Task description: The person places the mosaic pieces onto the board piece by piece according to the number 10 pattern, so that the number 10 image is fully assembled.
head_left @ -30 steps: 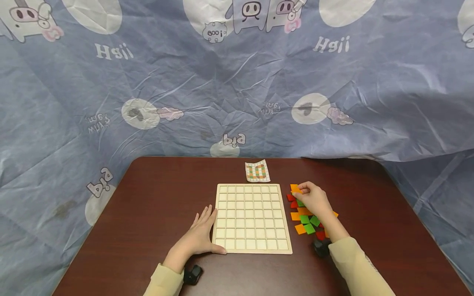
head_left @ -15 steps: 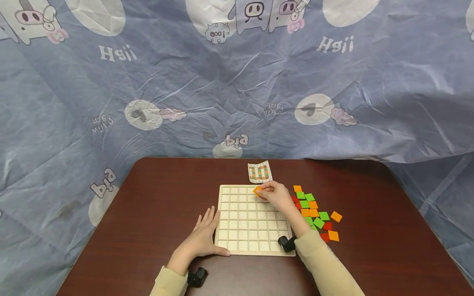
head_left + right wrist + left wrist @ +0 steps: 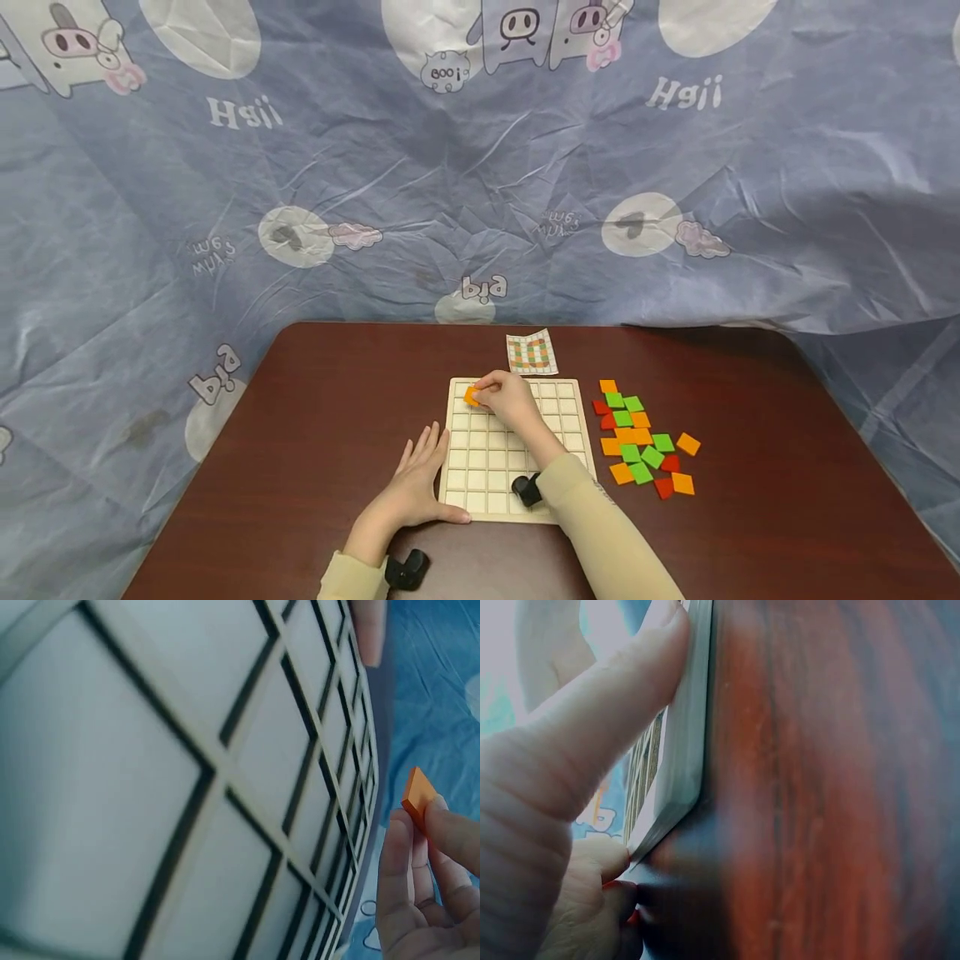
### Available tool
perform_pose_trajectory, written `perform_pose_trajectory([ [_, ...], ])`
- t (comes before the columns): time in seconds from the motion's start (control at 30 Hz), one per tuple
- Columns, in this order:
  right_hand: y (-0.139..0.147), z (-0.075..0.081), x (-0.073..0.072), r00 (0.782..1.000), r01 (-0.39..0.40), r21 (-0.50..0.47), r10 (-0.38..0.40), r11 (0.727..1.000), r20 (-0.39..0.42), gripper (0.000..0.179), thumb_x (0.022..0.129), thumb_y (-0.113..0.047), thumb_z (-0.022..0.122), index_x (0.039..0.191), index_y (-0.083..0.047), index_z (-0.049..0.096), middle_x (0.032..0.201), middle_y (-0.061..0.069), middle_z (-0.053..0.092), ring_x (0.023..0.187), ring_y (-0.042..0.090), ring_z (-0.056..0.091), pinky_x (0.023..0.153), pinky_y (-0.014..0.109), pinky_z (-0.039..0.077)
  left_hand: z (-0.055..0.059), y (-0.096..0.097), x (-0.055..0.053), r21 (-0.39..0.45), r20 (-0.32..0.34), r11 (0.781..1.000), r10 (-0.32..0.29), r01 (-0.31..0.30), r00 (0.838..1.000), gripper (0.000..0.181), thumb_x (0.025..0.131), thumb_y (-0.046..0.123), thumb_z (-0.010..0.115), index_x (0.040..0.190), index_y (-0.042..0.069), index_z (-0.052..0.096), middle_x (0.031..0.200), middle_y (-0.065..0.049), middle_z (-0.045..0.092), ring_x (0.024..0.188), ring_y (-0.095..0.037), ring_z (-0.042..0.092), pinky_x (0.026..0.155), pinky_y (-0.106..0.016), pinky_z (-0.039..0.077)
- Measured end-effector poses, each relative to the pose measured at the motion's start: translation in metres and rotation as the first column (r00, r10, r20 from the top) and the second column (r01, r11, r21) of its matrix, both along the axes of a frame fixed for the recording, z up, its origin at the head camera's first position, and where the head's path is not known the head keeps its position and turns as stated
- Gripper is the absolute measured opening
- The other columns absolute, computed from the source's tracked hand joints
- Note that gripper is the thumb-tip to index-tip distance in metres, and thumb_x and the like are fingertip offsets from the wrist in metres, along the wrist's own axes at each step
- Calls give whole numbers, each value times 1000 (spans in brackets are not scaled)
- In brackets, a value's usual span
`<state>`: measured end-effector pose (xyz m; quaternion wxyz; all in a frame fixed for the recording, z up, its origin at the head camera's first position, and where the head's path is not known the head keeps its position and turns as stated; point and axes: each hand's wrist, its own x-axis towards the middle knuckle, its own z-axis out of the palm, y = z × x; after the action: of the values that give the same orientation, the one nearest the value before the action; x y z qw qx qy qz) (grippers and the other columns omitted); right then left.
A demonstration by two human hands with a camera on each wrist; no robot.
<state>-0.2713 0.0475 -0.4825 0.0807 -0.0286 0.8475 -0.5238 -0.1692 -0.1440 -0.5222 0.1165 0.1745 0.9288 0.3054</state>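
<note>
A pale wooden grid board (image 3: 477, 479) lies on the table with bare cells. Over its far left part, my right hand (image 3: 513, 402) pinches an orange square tile (image 3: 471, 396) between thumb and fingers. The right wrist view shows the tile (image 3: 418, 793) tilted and apart from the grid. My left hand (image 3: 411, 490) rests at the board's near left corner, fingers extended along the left side and thumb at the front edge. In the left wrist view, the thumb (image 3: 622, 705) touches the board's edge (image 3: 679, 757).
Several loose orange, green and red tiles (image 3: 652, 457) lie right of the board. Behind it is a small paper card (image 3: 532, 352) printed with a coloured grid. The dark wooden table (image 3: 315, 400) ends at a blue patterned cloth (image 3: 420, 167).
My right hand has taken an orange tile from the loose tiles and carried it left to the board's far left part. The left hand keeps its place at the corner.
</note>
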Motion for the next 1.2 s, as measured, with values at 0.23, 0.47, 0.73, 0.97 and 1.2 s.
perform_pose_trajectory([
  [0.23,-9,-5,-2,999,-35,87,38,996,-31,6,89,-10,71,94,-6,73,85,8,73,72,20,69,60,25,54,1,4,3,11,-3,1000,-5,5,1000,131,63,54,88,157,-1,14,164,-24,5,153,-39,2,121,-61,3],
  [0.47,-15,-10,-6,994,-53,175,68,983,-84,7,87,-12,74,92,-7,75,84,7,73,68,14,65,60,24,52,4,5,3,1,-4,1000,-4,4,1000,130,64,53,88,157,0,14,164,-23,5,153,-38,2,121,-61,2],
  [0.73,-22,-11,-9,990,-57,234,86,971,-115,6,87,-12,75,90,-7,75,86,6,72,72,15,63,64,27,53,4,4,2,0,5,1000,-1,1,1000,130,65,54,87,157,1,13,164,-22,4,153,-37,1,121,-60,1],
  [0.97,-24,-12,-8,988,-66,274,102,960,-118,6,85,-9,76,86,-6,71,80,5,68,67,13,59,61,25,51,3,2,3,13,-10,1000,-3,3,1000,130,64,52,88,156,-3,15,164,-25,6,153,-40,3,121,-61,3],
  [1.2,-26,-12,-7,980,-59,305,114,950,-166,8,83,-6,77,82,-5,69,77,5,66,65,12,57,61,24,48,-4,2,1,-3,-22,1000,4,-4,1000,130,63,55,87,157,0,15,164,-22,5,153,-37,2,121,-60,3],
])
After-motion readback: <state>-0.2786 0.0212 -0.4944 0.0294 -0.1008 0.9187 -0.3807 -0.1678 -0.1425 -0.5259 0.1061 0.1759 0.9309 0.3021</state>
